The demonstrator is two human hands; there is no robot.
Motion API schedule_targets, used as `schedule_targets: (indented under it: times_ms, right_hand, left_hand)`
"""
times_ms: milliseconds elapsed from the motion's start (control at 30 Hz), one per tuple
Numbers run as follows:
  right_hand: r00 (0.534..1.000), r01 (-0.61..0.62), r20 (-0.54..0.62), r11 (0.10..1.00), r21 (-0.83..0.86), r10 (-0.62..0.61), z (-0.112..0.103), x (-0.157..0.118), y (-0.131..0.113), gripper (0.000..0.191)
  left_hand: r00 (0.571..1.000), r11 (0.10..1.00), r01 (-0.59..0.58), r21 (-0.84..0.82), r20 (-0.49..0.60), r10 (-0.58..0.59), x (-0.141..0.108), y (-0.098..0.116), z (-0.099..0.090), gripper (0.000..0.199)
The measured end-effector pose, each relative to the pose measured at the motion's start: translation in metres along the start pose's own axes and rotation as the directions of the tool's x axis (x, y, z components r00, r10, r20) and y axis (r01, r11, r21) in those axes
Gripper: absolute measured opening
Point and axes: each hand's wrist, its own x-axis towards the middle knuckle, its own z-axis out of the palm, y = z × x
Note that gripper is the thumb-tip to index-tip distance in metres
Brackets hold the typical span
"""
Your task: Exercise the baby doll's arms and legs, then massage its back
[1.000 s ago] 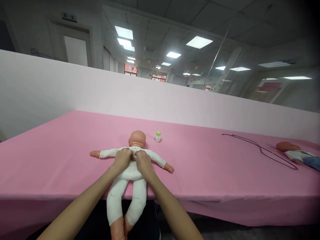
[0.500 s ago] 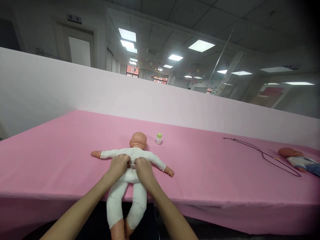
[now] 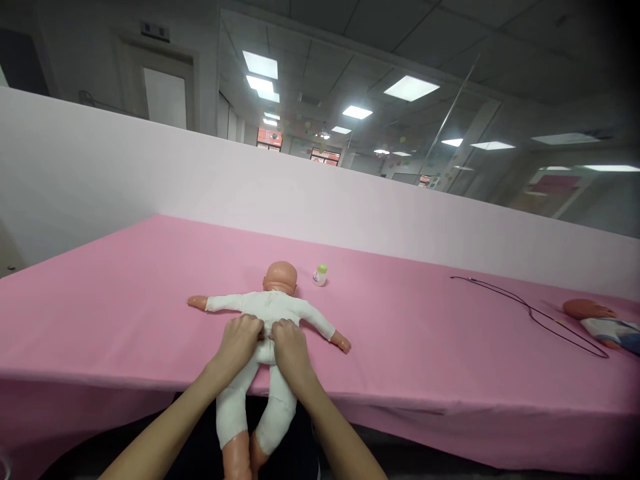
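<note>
A baby doll (image 3: 273, 307) with a white cloth body lies face down on the pink-covered table, its arms spread to the sides. Its legs hang over the near edge towards me. My left hand (image 3: 243, 335) is closed with curled fingers on the left side of the doll's lower back. On the other side, my right hand (image 3: 289, 339) mirrors it, fingers bent and pinching at the white cloth. The fingertips of both hands nearly meet over the spine and are partly hidden. Just beyond the doll's head stands a small bottle (image 3: 320, 275) with a green cap.
The pink cloth (image 3: 410, 333) covers the table and drapes over its front. A thin dark looped cord (image 3: 530, 310) lies to the right, beside a second doll (image 3: 595, 320) in blue and white. A low white partition (image 3: 300, 200) runs along the back.
Both hands have slid slightly down the doll's back, towards its hips. The doll's pose looks the same. The whole view has shifted a little.
</note>
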Motion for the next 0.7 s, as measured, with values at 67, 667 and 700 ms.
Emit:
schedule_targets:
  times_ms: [67,667,700]
  right_hand:
    - [1.000,-0.019,-0.007,1.000,-0.001,0.019,0.005,0.003,-0.002,0.025]
    - [0.935,-0.092,-0.219,0.786,0.611,0.280,0.021,-0.038,0.034,0.024]
    - [0.926,-0.133,-0.186,0.744,0.655,0.329,0.019,-0.037,0.042,0.030]
  left_hand:
    - [1.000,1.000,-0.002,0.020,-0.016,0.002,0.000,0.002,0.002,0.027]
    - [0.990,0.978,0.139,-0.156,0.038,-0.135,-0.043,-0.009,-0.023,0.024]
    - [0.989,0.968,0.147,-0.204,0.021,-0.145,-0.034,-0.012,-0.027,0.028]
